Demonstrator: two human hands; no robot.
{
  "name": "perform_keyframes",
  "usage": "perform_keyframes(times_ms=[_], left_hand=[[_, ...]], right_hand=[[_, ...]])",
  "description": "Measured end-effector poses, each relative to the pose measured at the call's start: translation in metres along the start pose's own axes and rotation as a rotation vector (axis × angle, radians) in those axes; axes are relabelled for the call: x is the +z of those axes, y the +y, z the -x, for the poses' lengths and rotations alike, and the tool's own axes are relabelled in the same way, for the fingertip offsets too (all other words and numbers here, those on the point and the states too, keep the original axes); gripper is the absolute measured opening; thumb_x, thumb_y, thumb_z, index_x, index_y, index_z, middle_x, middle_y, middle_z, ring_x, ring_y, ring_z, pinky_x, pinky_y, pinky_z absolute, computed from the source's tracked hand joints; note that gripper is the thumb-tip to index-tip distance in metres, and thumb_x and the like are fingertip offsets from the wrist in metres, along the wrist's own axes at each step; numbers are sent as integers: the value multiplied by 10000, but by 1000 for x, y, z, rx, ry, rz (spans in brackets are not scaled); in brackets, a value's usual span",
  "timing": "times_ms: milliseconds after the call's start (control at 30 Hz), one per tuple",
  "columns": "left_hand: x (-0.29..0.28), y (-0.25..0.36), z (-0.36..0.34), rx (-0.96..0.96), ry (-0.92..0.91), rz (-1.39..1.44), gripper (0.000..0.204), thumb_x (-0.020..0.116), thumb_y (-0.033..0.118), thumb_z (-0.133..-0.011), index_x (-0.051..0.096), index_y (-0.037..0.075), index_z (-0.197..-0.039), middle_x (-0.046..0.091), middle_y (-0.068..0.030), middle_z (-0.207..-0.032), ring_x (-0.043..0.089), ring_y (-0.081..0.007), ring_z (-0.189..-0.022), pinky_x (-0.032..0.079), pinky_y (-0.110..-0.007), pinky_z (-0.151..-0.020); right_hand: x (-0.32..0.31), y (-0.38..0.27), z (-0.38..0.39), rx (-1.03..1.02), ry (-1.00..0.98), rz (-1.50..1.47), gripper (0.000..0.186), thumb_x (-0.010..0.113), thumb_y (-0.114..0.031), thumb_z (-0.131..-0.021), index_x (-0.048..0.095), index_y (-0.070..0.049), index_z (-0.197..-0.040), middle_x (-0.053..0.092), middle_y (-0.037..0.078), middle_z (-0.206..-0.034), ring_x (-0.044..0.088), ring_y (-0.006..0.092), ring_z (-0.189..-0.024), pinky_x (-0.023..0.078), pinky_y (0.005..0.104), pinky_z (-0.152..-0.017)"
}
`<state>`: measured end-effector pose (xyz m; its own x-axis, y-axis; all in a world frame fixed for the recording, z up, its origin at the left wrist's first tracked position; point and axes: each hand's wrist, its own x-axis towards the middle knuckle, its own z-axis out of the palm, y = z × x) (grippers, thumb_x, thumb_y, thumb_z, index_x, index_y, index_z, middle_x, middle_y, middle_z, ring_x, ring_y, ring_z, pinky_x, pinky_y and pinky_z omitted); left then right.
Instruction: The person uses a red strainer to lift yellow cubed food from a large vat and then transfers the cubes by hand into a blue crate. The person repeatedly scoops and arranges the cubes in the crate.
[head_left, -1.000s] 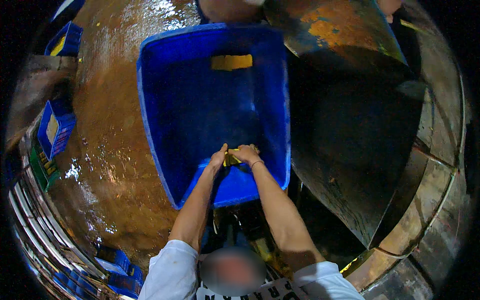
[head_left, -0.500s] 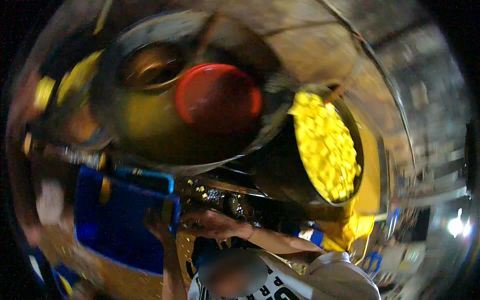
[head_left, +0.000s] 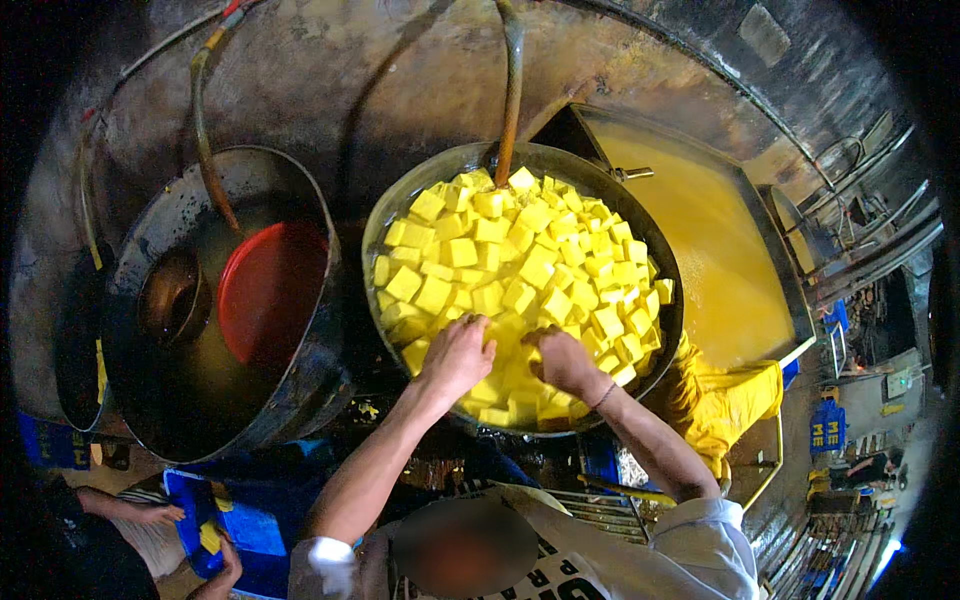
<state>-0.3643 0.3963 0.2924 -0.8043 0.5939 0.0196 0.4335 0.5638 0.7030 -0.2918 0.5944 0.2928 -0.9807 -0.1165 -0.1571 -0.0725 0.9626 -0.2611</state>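
A wide round metal vat (head_left: 374,240) is heaped with yellow tofu-like cubes (head_left: 538,267) in yellowish liquid. My left hand (head_left: 458,355) is over the near part of the heap, fingers bent and thumb apart. Beside it, on the right, my right hand (head_left: 565,362) reaches down among the cubes with curled fingers, a thin dark band at its wrist. Blurred yellow liquid and cubes lie between the two hands. I see nothing firmly held in either, though some fingertips are hidden.
Left stands a dark vat (head_left: 318,180) holding a red basin (head_left: 275,295) and a metal pot. A hose (head_left: 510,90) drops into the cubes. Behind right is a tank of yellow liquid (head_left: 705,240); yellow cloth (head_left: 735,405) hangs nearby. Another person's hands (head_left: 222,560) are at a blue crate (head_left: 250,525).
My view has swung right, bringing the vat of cubes to the middle. Both my hands have moved from beside the blue crate to the cubes.
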Motion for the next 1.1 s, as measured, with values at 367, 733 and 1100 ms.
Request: perform_keyframes(times_ms=[367,733,1100], left_hand=[[71,-8,-69,-365,-423,-103,455,727,146,-700,563,-78,-1061,585,-252,-1107,571,-361,-1043,460,-433,-891],[7,-7,-100,-354,-292,193,510,734,190,-740,514,34,-1173,563,-205,-1133,540,-332,-1067,420,-390,-937],[11,-91,-186,-37,-354,-273,512,742,169,-697,577,37,-1163,518,-212,-1224,467,-339,-1179,375,-385,-1002]], right_hand=[[45,78,-42,-205,-173,140,227,568,-195,-799,632,-66,-974,652,143,-784,643,320,-727,526,420,-640],[-48,93,-153,-295,8,-374,347,694,-268,-755,641,-24,-995,647,204,-956,612,358,-929,502,423,-812],[-16,107,-261,-464,90,-490,393,707,-262,-724,606,-46,-1036,642,185,-899,610,347,-815,502,416,-754]])
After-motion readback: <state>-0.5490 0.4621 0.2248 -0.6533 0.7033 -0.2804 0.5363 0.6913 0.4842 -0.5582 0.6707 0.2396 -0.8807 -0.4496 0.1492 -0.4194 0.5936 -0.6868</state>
